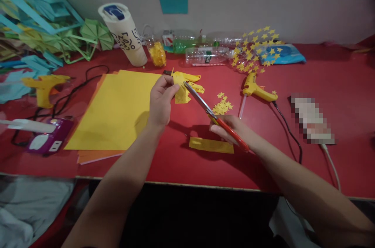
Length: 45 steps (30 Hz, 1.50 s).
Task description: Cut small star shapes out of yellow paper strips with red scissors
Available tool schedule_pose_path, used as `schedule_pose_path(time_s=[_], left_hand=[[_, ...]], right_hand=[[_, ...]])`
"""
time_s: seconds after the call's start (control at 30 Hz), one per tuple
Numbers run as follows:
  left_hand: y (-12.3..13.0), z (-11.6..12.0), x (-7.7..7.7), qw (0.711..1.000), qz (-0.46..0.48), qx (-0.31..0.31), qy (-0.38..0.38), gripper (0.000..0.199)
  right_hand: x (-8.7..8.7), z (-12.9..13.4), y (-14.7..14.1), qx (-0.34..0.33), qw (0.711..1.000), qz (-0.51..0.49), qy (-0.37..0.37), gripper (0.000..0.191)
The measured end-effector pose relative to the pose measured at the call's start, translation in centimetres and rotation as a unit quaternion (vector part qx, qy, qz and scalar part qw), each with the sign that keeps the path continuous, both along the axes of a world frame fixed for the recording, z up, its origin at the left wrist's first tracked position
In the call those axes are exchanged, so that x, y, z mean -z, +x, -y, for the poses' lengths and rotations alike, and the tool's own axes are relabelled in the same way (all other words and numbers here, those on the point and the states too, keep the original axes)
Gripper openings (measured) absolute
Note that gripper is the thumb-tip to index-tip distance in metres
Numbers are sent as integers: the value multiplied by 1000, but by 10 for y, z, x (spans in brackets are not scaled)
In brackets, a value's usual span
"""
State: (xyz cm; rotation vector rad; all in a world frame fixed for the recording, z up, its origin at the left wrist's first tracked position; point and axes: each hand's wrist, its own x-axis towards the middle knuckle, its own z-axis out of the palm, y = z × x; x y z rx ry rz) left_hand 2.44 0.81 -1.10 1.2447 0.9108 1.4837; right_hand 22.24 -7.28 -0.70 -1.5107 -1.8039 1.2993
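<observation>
My left hand (pixel 161 101) pinches a small piece of yellow paper (pixel 182 92) above the table. In my right hand (pixel 227 127) is a pair of scissors (pixel 202 103) with red handles, its blade tips at the held paper. A yellow paper strip (pixel 211 145) lies below the scissors. Small yellow paper stars (pixel 222 106) are heaped just beyond my right hand. Behind the held paper lies a yellow tool (pixel 191 77), partly hidden, its kind unclear. Large yellow sheets (pixel 117 111) are stacked left of my left hand, with orange ones beneath.
Yellow glue guns (pixel 258 91) (pixel 47 86) lie right and left with black cords. A phone (pixel 312 118) on a white cable is at the right. Along the wall stand a white tumbler (pixel 125 37), plastic bottles (pixel 205 56) and a star cluster (pixel 258 49). A purple power socket (pixel 49 136) sits left.
</observation>
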Motion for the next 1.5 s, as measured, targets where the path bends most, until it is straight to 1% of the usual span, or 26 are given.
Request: schedule_pose_path(time_s=[0.3,0.47,0.83,0.93,1.13,1.37,1.5], left_hand=[[-1,-5,4,998,36,-15,41,24],[0,-5,5,999,23,-5,38,25],[3,0,5,999,9,6,49,23],[2,0,4,999,8,5,46,24],[3,0,4,999,11,9,42,24],[3,1,3,999,26,25,31,25],[2,2,2,999,13,26,29,24]], right_hand=[[-3,-2,0,7,999,40,1,61],[-1,-2,0,5,1000,30,1,62],[-1,-1,-1,-8,1000,17,18,58],[0,-1,0,-8,1000,-4,5,57],[4,-1,-1,4,997,-56,-56,55],[5,1,-2,17,996,-62,-68,53],[4,1,-3,17,996,-61,-67,54]])
